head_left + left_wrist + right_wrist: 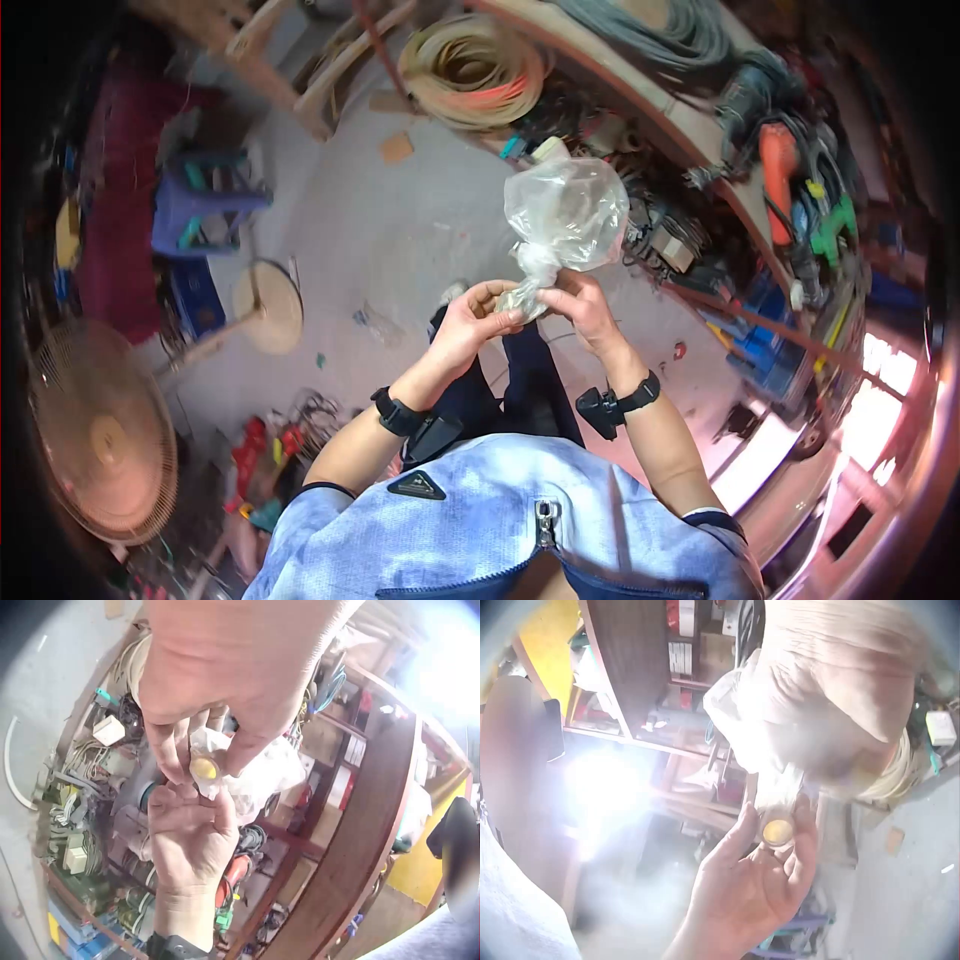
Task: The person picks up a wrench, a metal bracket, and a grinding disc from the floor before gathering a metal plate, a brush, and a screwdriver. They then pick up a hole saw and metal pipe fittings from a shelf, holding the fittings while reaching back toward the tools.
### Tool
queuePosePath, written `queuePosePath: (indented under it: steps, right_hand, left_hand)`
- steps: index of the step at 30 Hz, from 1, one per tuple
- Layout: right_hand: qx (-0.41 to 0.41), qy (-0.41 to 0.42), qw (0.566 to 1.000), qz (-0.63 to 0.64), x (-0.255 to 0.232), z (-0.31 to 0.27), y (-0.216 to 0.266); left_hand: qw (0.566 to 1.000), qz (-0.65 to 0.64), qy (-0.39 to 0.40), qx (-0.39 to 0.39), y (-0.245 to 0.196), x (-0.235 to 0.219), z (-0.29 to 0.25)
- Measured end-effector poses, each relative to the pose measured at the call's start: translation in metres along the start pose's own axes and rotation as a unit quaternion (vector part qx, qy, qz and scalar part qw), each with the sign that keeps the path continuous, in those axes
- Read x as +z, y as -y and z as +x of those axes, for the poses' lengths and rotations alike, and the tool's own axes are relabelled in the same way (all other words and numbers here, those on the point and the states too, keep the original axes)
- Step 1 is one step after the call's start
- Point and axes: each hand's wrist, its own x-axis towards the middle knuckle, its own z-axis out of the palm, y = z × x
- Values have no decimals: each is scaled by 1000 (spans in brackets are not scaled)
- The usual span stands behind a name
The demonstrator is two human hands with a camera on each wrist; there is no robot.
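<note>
A clear plastic bag (570, 208) is held up in front of the body, its wide part puffed out at the far end and its neck gathered and twisted. My left hand (474, 324) pinches the bag's near end between thumb and fingers. Close beside it, my right hand (582, 308) grips the gathered plastic. A small yellow, round-faced thing (204, 769) shows at the near end of the bag between the hands in both wrist views; its kind cannot be made out.
A workbench (670, 115) with power tools and an orange-handled tool (776, 165) runs along the right. Coiled hose (470, 75) lies at the back. At left stand a purple stool (205, 212) and a fan (105, 440). Clutter covers the floor by the bench.
</note>
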Motion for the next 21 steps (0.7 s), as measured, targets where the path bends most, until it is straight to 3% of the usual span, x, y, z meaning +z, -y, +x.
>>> queuePosePath:
  steps: [1, 4, 6, 8, 12, 14, 16, 17, 18, 20, 21]
  right_hand:
    - [-23, -20, 999, 10, 2, -7, 1]
    - [-100, -110, 977, -153, 10, -33, -9]
    - [-150, -157, 969, -119, 17, -52, -15]
    - [-118, -239, 945, -189, 35, -94, 8]
    - [-216, -284, 929, -93, 29, -119, -60]
    - [-226, -323, 918, -52, 34, -144, -68]
    - [-230, -456, 850, -126, 32, -156, -106]
    - [-274, -502, 814, -102, 35, -174, -106]
    - [-274, -522, 803, -93, 31, -182, -115]
    - [-281, -614, 732, -93, 17, -182, -141]
    - [-234, -630, 730, -123, 9, -186, -156]
  left_hand:
    - [999, 37, 26, -5, -5, 4, 0]
    - [990, 122, 71, -25, -17, 24, -10]
    - [975, 200, 86, -39, -16, 32, -13]
    - [963, 234, 97, -91, -15, 41, -20]
    - [903, 344, 215, -140, 10, 49, -19]
    - [870, 392, 254, -156, 19, 66, -25]
    - [839, 436, 285, -159, 45, 84, -33]
    - [814, 469, 312, -141, 57, 92, -34]
    - [789, 498, 338, -122, 68, 102, -37]
    - [750, 519, 396, -107, 84, 126, -44]
    - [721, 540, 419, -110, 92, 136, -45]
